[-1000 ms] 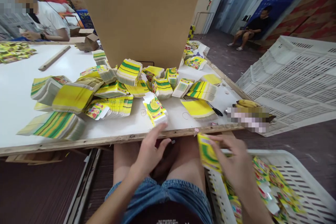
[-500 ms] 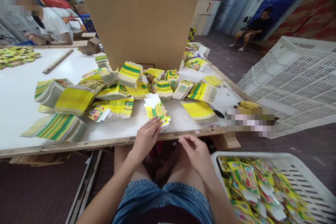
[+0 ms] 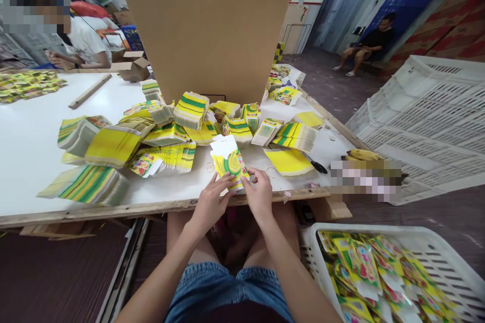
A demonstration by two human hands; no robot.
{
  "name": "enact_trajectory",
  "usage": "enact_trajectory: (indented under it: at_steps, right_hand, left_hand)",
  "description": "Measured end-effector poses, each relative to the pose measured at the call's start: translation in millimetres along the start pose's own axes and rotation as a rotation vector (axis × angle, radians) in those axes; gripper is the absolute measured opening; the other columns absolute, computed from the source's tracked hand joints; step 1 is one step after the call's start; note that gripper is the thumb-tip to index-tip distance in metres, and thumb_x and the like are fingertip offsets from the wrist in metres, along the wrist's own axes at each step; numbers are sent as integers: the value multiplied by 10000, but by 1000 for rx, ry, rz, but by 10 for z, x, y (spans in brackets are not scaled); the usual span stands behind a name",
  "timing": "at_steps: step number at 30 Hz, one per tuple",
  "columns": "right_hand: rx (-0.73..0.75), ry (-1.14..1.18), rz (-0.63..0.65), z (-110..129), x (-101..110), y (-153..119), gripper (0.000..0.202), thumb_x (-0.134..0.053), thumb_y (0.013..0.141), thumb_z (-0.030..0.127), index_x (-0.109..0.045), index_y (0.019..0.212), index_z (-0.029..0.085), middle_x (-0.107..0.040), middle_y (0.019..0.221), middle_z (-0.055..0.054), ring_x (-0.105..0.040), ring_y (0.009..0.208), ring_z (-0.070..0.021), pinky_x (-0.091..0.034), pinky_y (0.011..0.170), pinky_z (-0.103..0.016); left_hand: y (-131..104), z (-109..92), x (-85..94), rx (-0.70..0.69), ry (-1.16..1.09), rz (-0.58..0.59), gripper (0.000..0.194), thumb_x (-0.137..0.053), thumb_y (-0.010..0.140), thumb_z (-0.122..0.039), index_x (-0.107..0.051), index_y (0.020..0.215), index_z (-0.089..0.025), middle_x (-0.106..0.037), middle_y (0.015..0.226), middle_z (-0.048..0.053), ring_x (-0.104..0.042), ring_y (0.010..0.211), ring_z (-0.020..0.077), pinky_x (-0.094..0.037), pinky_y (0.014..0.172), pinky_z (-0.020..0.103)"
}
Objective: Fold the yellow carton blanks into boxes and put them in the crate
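Observation:
A yellow-green printed carton with white flaps lies near the table's front edge. The fingers of my left hand close on its lower left part. My right hand has its fingertips curled on the carton's lower right edge. Around and behind it are stacks of flat yellow and green cartons, such as the fanned stack to the left and the yellow stack to the right.
A tall cardboard sheet stands behind the stacks. Black-handled scissors and bananas are at the right. A white basket holds filled packets. Two people sit farther back.
My right hand has moved left and up from the table's edge onto the carton. My left hand stays on the carton. The view has shifted slightly.

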State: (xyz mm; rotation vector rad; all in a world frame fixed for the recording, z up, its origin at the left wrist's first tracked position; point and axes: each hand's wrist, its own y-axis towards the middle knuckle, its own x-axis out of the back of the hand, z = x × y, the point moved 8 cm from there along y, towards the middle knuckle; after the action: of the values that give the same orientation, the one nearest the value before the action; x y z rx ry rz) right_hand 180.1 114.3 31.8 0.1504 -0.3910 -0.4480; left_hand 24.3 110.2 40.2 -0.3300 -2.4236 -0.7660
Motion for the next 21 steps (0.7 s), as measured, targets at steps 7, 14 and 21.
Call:
enact_trajectory:
  at_steps: [7,14,21]
  right_hand:
    - [-102,176,-28,-82,36,-44,254,-578,819,367,-646,933,151,-686,863,-78,-595,758,-191,-503,724,-332]
    - [-244,486,28,-75,214,-354,299,-674,793,408,-643,951,156,-732,881,-89,-683,809,-207,-558,766,-363]
    - [-424,722,227,-24,76,-738,277,-792,691,381,-687,858,187,-748,813,-55,-697,786,-212,-566,763,-362]
  left_hand:
    - [6,-45,93,73,-188,-77,256,-583,870,-207,-679,1105,-237,-713,1183,65,-608,1196,249,-229,1176,530]
    - [-150,-84,308,308,-698,-354,345,-645,855,-268,-631,1197,-217,-634,1313,83,-540,1271,247,-369,1122,406]
    - [-283,-146,-169,604,-1334,-43,458,-674,793,-498,-695,1101,-160,-741,1088,121,-652,1100,312,-503,975,425]
